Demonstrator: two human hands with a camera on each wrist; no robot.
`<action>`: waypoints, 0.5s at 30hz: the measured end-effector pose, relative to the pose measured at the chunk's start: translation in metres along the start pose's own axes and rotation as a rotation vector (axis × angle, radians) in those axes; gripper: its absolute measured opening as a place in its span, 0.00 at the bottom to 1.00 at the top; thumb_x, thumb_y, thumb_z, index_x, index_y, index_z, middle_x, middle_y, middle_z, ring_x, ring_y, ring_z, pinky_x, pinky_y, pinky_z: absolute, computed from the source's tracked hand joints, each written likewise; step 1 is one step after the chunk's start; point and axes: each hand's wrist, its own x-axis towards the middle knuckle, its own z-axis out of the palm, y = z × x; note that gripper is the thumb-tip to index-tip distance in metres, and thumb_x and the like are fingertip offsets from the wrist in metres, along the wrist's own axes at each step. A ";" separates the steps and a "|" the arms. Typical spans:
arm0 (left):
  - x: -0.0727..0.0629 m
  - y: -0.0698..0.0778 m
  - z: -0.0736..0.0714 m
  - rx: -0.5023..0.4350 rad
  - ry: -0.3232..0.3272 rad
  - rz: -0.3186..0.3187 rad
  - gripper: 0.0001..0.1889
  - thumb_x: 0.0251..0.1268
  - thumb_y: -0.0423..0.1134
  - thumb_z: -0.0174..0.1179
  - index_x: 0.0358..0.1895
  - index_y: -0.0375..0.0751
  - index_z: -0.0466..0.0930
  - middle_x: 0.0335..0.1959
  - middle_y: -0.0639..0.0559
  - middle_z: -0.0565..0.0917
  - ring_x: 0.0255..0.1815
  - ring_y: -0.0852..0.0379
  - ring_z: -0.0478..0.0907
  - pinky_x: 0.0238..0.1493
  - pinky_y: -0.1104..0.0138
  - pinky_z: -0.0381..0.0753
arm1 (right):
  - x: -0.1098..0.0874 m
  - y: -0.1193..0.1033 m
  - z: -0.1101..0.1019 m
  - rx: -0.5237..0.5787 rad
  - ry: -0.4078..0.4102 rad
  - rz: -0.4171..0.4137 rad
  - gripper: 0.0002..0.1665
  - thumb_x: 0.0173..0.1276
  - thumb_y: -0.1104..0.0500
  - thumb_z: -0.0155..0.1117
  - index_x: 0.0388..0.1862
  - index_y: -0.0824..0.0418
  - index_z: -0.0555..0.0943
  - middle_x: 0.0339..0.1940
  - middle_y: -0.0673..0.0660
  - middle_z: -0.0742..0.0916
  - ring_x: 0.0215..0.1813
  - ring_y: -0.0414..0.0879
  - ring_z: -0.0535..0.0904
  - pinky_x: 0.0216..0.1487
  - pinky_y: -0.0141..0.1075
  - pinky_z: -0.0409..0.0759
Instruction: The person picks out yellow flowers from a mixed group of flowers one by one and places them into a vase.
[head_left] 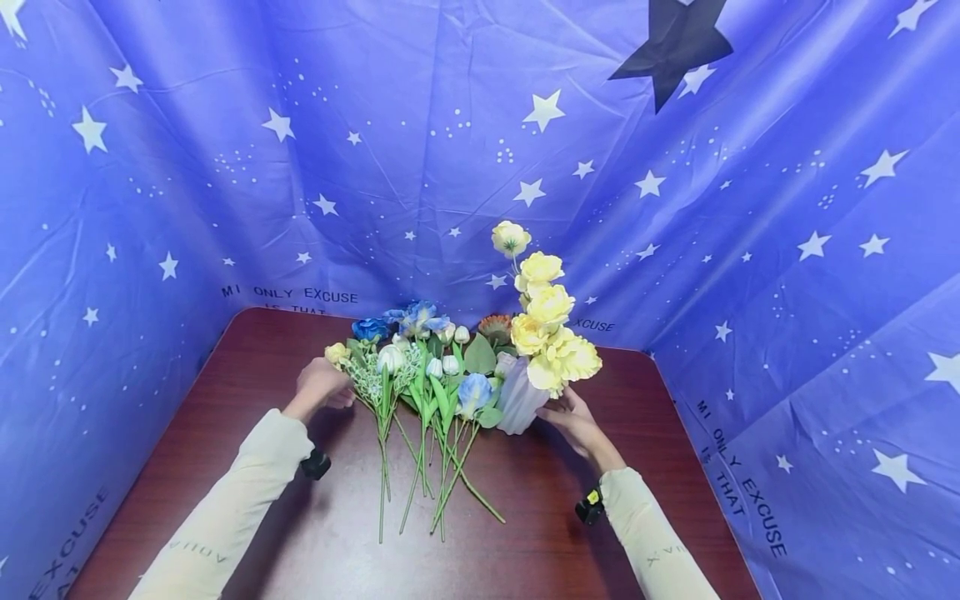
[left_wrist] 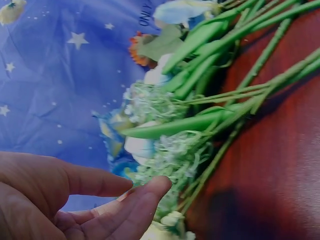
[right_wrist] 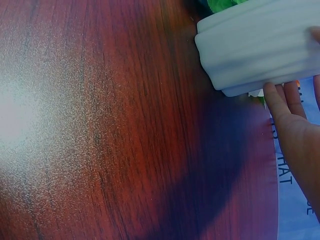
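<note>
In the head view my right hand [head_left: 576,421] grips a whitish ribbed vase [head_left: 519,404] from its right side. Fingertips press the vase's wall [right_wrist: 250,55] in the right wrist view, and part of the hand is cut off there. A tall stem of yellow flowers [head_left: 551,307] rises above the vase, overlapping its upper part. My left hand [head_left: 322,387] is at the left end of a spread of artificial flowers, by a small yellow bloom [head_left: 337,354]. Its fingers are loosely bent near pale green filler sprigs [left_wrist: 175,157], with nothing seen between them.
White tulips [head_left: 391,358], blue blooms [head_left: 416,318] and an orange flower [head_left: 495,327] lie across the middle of the dark red table [head_left: 540,533], their green stems [head_left: 442,483] pointing towards me. A blue star-printed cloth [head_left: 420,150] encloses the table's back and sides.
</note>
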 end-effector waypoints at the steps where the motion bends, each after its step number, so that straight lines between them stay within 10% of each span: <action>1: 0.000 -0.002 0.001 0.000 -0.006 -0.003 0.13 0.60 0.26 0.55 0.43 0.19 0.83 0.15 0.49 0.86 0.15 0.60 0.83 0.35 0.61 0.92 | 0.000 0.000 0.000 -0.001 -0.002 0.002 0.43 0.65 0.79 0.59 0.75 0.51 0.63 0.56 0.45 0.85 0.58 0.41 0.82 0.60 0.32 0.83; 15: 0.013 -0.015 0.014 -0.010 0.013 -0.049 0.05 0.53 0.21 0.55 0.32 0.27 0.79 0.11 0.50 0.84 0.14 0.60 0.83 0.29 0.65 0.91 | 0.000 -0.001 0.000 0.000 0.002 0.013 0.45 0.65 0.79 0.59 0.77 0.52 0.61 0.57 0.45 0.84 0.58 0.40 0.81 0.60 0.32 0.84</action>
